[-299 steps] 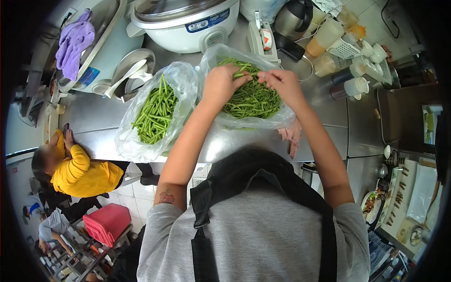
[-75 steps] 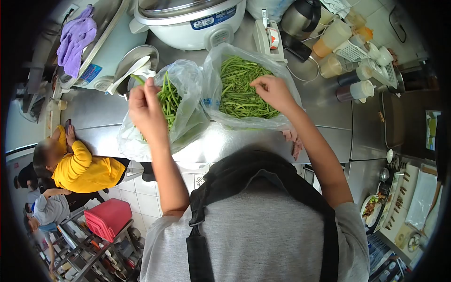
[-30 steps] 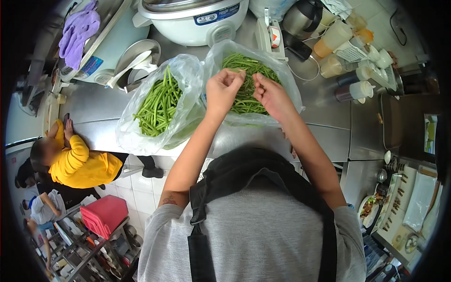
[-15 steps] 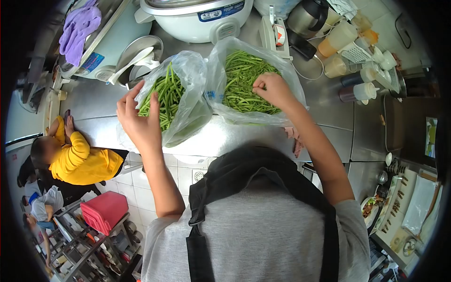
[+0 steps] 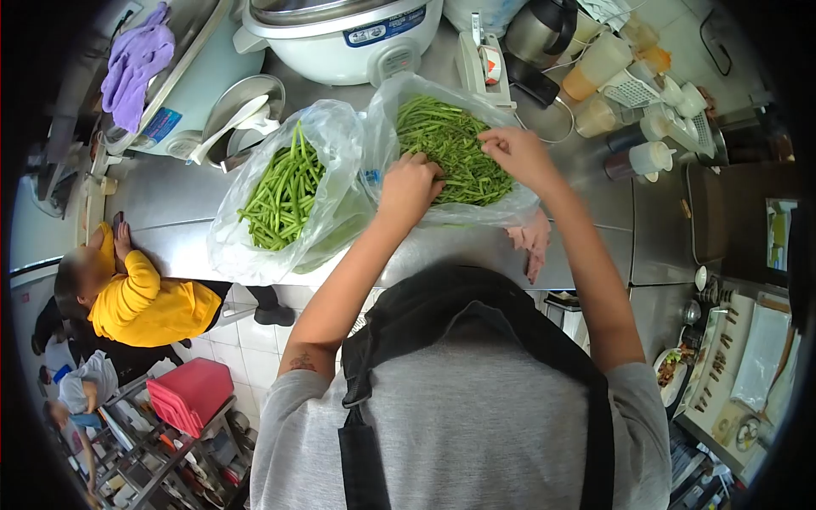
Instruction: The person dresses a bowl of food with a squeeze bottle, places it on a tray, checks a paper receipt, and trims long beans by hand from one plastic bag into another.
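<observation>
Two clear plastic bags stand side by side on the steel counter. The right bag (image 5: 525,208) holds a heap of thin, leafy green stems (image 5: 463,174). Thicker, shorter cut green stems (image 5: 285,200) fill the left bag (image 5: 340,144). Over the left side of the leafy heap, my left hand (image 5: 410,187) is closed, fingers curled down at the stems; what they grip is hidden. My right hand (image 5: 517,155) pinches at the heap's right side, and I cannot make out what is between its fingertips.
A white rice cooker (image 5: 336,47) and a metal bowl (image 5: 246,98) with a white ladle stand behind the bags. Sauce bottles (image 5: 639,160) and a jug (image 5: 540,34) are at right. A pink cloth (image 5: 533,242) lies near the front edge. A person in yellow (image 5: 153,297) sits at left.
My left hand has moved right, from the left bag to the leafy stems in the right bag. My right hand has shifted slightly right over the same heap.
</observation>
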{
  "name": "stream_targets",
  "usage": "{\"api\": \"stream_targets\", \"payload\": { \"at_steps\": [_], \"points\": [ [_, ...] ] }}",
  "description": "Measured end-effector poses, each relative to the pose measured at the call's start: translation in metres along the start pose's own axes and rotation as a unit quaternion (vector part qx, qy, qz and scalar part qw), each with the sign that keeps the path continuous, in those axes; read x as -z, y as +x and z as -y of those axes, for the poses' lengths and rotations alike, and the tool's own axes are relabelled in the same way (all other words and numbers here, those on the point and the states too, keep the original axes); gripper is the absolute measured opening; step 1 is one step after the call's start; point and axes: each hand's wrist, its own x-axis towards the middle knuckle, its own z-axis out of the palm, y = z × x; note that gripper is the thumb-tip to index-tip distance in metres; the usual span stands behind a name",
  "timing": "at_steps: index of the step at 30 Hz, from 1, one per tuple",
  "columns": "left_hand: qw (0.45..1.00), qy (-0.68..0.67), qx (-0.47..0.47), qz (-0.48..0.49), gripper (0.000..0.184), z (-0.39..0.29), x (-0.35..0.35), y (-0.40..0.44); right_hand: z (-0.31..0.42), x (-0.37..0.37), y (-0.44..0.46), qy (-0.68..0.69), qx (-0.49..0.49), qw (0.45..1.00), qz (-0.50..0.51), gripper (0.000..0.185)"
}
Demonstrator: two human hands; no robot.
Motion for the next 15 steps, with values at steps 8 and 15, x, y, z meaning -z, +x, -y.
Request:
{"api": "stream_targets", "payload": {
  "at_steps": [8,15],
  "points": [
    [0.997,0.011,-0.038,0.059,0.010,0.008,-0.003,0.006,0.017,-0.032,-0.031,-0.101,0.101,0.989,0.044,0.022],
    [0.996,0.005,-0.062,0.067,0.011,0.010,0.004,0.005,0.019,-0.037,-0.036,-0.122,0.097,0.987,0.045,0.029]
  ]
}}
